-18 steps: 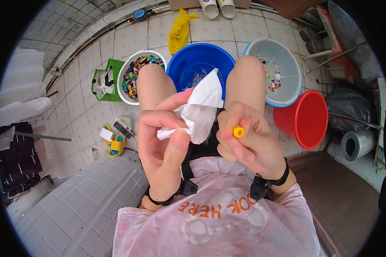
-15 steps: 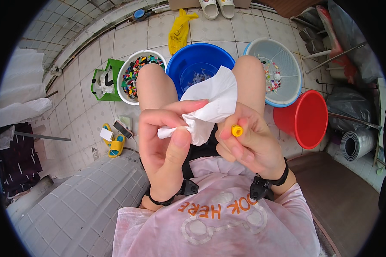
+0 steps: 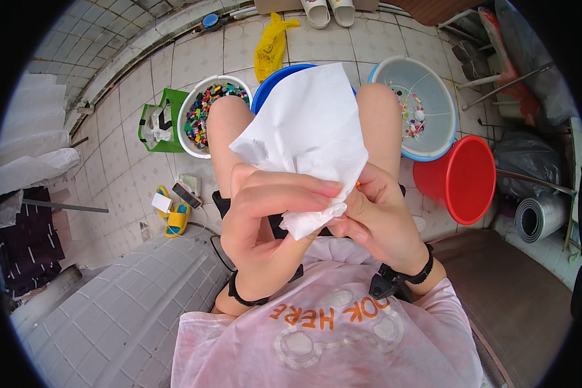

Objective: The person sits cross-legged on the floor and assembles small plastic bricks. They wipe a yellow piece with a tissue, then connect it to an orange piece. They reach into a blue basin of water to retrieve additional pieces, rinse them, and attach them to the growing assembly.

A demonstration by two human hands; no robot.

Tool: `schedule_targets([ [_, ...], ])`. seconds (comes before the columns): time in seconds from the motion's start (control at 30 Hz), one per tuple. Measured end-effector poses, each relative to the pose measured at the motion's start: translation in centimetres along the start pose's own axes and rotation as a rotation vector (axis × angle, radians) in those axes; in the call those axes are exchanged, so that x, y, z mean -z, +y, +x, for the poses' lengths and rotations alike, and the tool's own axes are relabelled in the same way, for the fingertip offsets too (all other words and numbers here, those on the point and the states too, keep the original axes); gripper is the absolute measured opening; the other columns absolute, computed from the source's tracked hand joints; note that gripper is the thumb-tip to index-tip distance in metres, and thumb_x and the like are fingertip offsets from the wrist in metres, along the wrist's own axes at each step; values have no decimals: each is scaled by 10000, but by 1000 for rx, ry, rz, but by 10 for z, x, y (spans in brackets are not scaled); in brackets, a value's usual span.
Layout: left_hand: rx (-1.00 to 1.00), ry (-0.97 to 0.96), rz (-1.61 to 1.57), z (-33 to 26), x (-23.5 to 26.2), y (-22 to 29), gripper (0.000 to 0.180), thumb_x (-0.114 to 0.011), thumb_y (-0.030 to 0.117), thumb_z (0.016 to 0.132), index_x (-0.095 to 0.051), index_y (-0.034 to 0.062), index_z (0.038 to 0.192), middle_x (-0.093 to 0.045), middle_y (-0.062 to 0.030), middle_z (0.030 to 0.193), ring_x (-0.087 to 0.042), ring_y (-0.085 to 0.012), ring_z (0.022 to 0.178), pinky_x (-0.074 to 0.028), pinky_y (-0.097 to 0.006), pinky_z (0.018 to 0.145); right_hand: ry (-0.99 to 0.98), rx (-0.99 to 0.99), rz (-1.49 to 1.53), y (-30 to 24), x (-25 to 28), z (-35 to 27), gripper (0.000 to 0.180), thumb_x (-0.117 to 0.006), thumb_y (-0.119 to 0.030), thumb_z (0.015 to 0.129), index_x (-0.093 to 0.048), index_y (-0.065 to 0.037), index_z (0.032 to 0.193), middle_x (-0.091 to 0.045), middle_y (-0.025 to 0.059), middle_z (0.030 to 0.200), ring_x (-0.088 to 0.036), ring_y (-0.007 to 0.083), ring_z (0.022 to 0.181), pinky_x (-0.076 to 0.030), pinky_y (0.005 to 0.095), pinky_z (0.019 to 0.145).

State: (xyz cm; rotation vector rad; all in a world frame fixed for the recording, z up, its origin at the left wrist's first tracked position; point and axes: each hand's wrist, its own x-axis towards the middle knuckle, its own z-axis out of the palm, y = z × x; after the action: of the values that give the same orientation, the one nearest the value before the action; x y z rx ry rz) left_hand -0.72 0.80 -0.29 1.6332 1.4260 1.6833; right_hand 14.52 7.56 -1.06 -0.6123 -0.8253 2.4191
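My left hand (image 3: 265, 223) pinches a white paper tissue (image 3: 310, 136) that spreads up over my knees. My right hand (image 3: 378, 216) meets it under the tissue's lower edge, fingers closed on a small orange piece (image 3: 357, 184), of which only a sliver shows. The tissue covers most of the piece and hides the blue bucket (image 3: 268, 90) behind it. Both hands are close together above my lap.
A white bowl of several coloured small bricks (image 3: 204, 110) stands at the left, a pale blue basket tub (image 3: 427, 103) with a few pieces at the right, a red bucket (image 3: 465, 181) beside it. A green bag (image 3: 158, 123), a yellow toy (image 3: 174, 216) and a yellow plastic bag (image 3: 271, 48) lie on the tiles.
My left hand has brought the tissue up and over the orange piece in my right hand. The tissue now spreads wide and hides the piece and the blue bucket.
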Motion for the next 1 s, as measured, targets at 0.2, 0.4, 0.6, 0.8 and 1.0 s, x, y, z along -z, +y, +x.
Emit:
schedule_targets([
  [0.2, 9, 131, 165, -4, -14, -7, 237, -716, -87, 683, -692, 58, 868, -674, -68, 964, -605, -174, 811, -474, -279, 686, 179, 134, -276, -3, -7, -2, 162, -603, -180, 955, -590, -19, 965, -618, 39, 753, -461, 19, 541, -361, 165, 472],
  [0.4, 62, 177, -21, -10, -17, -17, 182, -715, -67, 748, -632, 32, 877, -644, -88, 975, -589, -155, 815, -465, -254, 716, 143, 148, -299, 2, -4, 2, 164, -597, -180, 958, -597, -16, 967, -610, 41, 745, -456, 21, 541, -354, 164, 473],
  [0.6, 536, 220, -803, -13, -16, -21, 199, -606, 212, 953, -540, 31, 1003, -571, -110, 1122, -547, -122, 970, -446, -267, 839, 67, 131, -156, 4, -6, 5, 212, -553, -214, 981, -597, -7, 986, -578, 40, 714, -408, 21, 507, -318, 174, 466],
  [0.8, 370, 233, -358, -10, -11, -25, 205, -668, 180, 901, -531, 47, 977, -561, -164, 1214, -521, -190, 1108, -427, -306, 915, 3, 69, -20, 3, 0, 7, 278, -485, -262, 1010, -574, 0, 985, -502, 6, 651, -330, 14, 447, -258, 196, 467],
  [1.0, 232, 135, -287, -7, -13, -17, 114, -542, -4, 913, -544, 7, 1026, -613, -148, 1093, -565, -227, 1062, -474, -340, 873, -52, -66, 135, 6, 8, 8, 203, -518, -247, 1002, -576, -64, 939, -601, 46, 776, -369, 23, 491, -309, 189, 507],
])
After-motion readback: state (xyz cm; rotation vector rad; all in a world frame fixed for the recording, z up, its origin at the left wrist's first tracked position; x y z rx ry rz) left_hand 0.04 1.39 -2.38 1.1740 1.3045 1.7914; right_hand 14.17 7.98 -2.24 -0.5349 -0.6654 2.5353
